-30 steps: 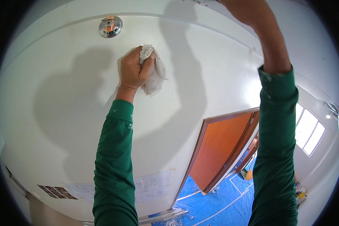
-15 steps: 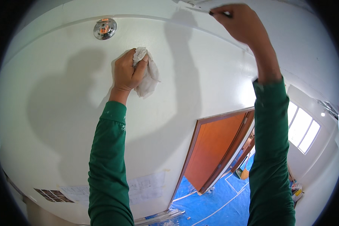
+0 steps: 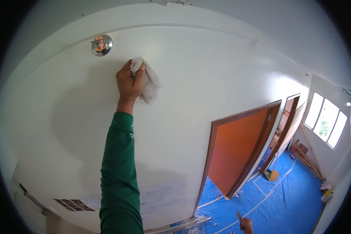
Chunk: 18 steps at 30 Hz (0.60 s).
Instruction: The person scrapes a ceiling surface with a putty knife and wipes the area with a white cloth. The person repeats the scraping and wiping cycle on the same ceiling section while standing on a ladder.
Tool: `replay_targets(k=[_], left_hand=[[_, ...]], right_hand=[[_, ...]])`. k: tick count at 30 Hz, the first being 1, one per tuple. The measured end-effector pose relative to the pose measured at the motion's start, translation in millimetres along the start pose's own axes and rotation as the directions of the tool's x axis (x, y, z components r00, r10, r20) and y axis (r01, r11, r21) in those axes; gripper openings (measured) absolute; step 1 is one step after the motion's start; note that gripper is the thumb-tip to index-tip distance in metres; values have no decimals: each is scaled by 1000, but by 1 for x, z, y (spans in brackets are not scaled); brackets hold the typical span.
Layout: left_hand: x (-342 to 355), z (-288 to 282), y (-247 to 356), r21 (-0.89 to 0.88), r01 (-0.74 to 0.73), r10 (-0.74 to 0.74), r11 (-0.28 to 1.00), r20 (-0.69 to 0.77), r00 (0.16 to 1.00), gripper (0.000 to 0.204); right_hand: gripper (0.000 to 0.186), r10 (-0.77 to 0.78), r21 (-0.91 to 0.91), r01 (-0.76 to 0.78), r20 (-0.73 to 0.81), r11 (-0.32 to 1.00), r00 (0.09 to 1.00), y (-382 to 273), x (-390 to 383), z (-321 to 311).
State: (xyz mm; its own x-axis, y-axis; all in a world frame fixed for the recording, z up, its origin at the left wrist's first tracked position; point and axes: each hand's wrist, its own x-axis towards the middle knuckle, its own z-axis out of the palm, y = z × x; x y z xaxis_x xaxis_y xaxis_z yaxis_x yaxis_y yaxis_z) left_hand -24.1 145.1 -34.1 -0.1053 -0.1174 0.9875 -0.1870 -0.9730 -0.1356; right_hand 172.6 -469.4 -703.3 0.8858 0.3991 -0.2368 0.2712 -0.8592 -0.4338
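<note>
My left hand [image 3: 129,82] is raised to the white wall, closed round a crumpled whitish rag [image 3: 149,86] whose loose end hangs from the fingers. The sleeve of that arm is green with white specks near the cuff. Down at the lower edge, right of the middle, part of my right hand [image 3: 246,225] shows. It is closed on what looks like a putty knife [image 3: 239,215], its small grey blade pointing up; the handle is mostly hidden by the fingers.
A round chrome fixture [image 3: 102,45] sits on the wall above my left hand. Paper drawings [image 3: 163,193] are fixed low on the wall. To the right stand an orange-brown door [image 3: 234,152], blue floor sheeting [image 3: 284,202], a broom [image 3: 274,174] and a window [image 3: 327,119].
My right hand has dropped from up by the ceiling to the lower edge with its tool. The view has shifted right; my left hand still grips the rag near the wall.
</note>
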Motion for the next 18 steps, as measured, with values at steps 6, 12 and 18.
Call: replay_targets(k=[6,12,18], left_hand=[[1,-3,6,9,80,-80,997,29,996,24],[3,-5,4,62,38,-40,997,33,999,22],[2,-4,3,43,7,-6,999,-7,1000,22]], right_hand=[[37,-302,377,480,-442,792,845,-142,22,-61],[41,-763,-360,885,-647,295,-9,-472,-8,-367],[30,-717,-838,481,-500,258,-485,-672,-80,-518]])
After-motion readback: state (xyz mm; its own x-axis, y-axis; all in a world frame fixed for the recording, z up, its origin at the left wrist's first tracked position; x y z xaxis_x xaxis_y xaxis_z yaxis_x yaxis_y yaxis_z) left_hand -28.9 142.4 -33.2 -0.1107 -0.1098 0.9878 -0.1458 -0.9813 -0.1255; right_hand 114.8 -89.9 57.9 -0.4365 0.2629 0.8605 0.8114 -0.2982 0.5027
